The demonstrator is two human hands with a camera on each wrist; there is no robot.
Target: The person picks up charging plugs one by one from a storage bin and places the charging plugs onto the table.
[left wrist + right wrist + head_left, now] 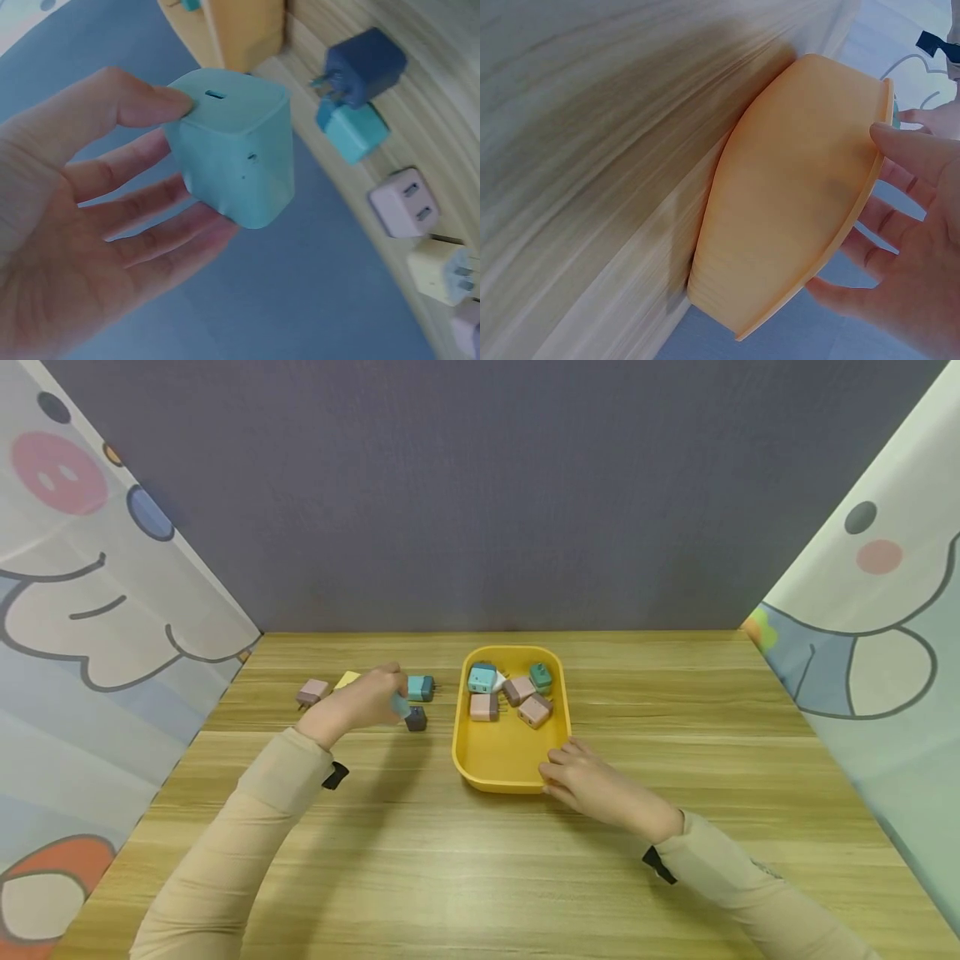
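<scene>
A light-blue USB charger (232, 150) is pinched between the thumb and fingers of my left hand (363, 700), raised above the table to the left of the yellow tray (498, 760). A port slot shows on its top face in the left wrist view. My right hand (588, 781) grips the tray's near right corner, thumb and fingers at the rim. Inside the tray lie several chargers, among them a blue one (482, 678), a pink one (535, 711) and a dark green one (540, 675).
On the table left of the tray lie a navy charger (416, 719), a teal-and-navy charger (421, 688), a yellow charger (347, 679) partly behind the left hand, and a pink charger (313, 692). A grey panel (480, 510) stands along the table's back edge.
</scene>
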